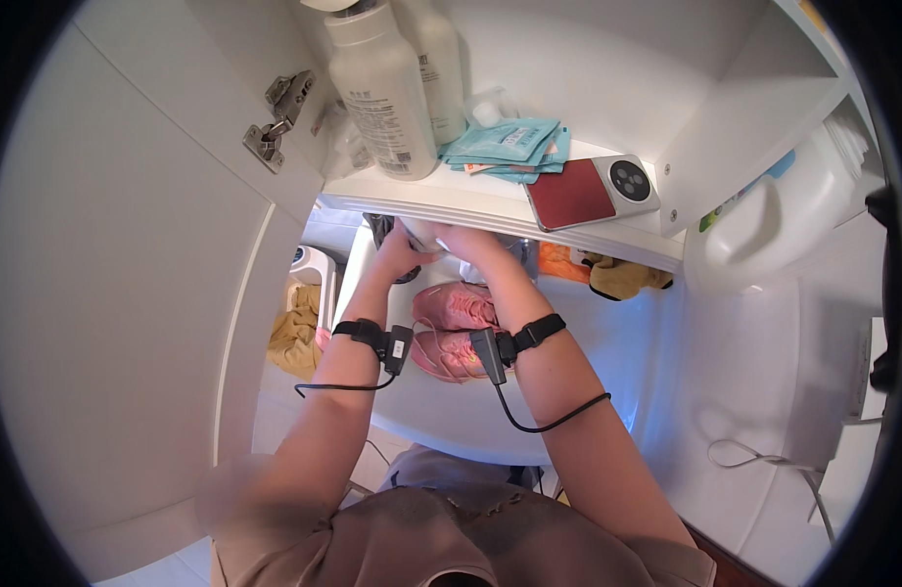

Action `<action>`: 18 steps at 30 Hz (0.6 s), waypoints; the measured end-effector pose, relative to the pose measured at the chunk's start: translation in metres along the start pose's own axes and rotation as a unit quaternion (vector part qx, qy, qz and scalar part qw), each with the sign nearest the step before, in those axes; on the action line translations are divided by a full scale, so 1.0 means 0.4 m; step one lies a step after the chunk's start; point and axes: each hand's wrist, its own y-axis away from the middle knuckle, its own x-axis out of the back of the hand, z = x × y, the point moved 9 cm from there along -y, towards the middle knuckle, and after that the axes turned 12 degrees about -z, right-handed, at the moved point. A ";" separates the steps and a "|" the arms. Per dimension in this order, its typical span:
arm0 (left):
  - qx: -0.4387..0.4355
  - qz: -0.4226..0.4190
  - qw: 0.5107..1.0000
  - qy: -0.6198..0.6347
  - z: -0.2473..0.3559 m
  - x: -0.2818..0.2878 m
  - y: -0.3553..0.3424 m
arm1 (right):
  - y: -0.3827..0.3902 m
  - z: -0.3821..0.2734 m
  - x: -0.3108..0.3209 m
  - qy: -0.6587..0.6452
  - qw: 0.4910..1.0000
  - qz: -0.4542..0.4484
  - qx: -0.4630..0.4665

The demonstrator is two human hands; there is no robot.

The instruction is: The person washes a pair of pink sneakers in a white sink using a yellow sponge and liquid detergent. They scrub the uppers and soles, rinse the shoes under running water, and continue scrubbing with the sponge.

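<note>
Both my arms reach forward over a white basin (412,401) to its far side, under the edge of a cabinet shelf. My left hand (400,254) curls beside a pale, whitish thing (423,233) that I cannot make out. My right hand (467,245) closes toward the same thing from the other side; the shelf hides part of both hands. Dark, crumpled material (379,228) shows next to my left hand. Nearer to me in the basin lies a pair of pink lace-up shoes (456,305), partly covered by my right forearm.
The shelf (480,201) above my hands bears pump bottles (382,98), teal sachets (509,142) and a red-and-silver phone (588,193). An open cabinet door (128,245) stands at left. Orange cloth (563,262) and a brown plush item (627,279) lie at the basin's far right.
</note>
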 end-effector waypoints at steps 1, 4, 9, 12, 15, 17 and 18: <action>0.033 -0.034 0.998 -0.047 -0.032 0.009 -0.002 | 0.000 -0.007 -0.020 -0.018 0.999 -0.031 -0.008; -0.013 -0.040 0.992 -0.121 -0.057 0.011 -0.027 | 0.026 -0.029 -0.053 -0.001 0.996 -0.072 -0.049; -0.143 0.008 0.977 -0.159 -0.043 0.022 -0.030 | 0.050 -0.081 -0.093 0.116 0.992 -0.043 -0.025; -0.009 0.032 0.993 -0.109 -0.085 0.052 -0.025 | 0.064 -0.075 -0.130 0.154 0.987 0.005 -0.039; 0.134 0.120 0.961 -0.209 -0.091 0.094 0.013 | 0.089 -0.058 -0.150 0.123 0.987 0.089 -0.055; 0.176 0.158 0.933 -0.272 -0.084 0.113 0.032 | 0.121 -0.068 -0.140 0.094 0.978 0.184 -0.022; 0.181 0.162 0.931 -0.273 -0.088 0.116 0.035 | 0.136 -0.069 -0.137 0.079 0.972 0.223 -0.012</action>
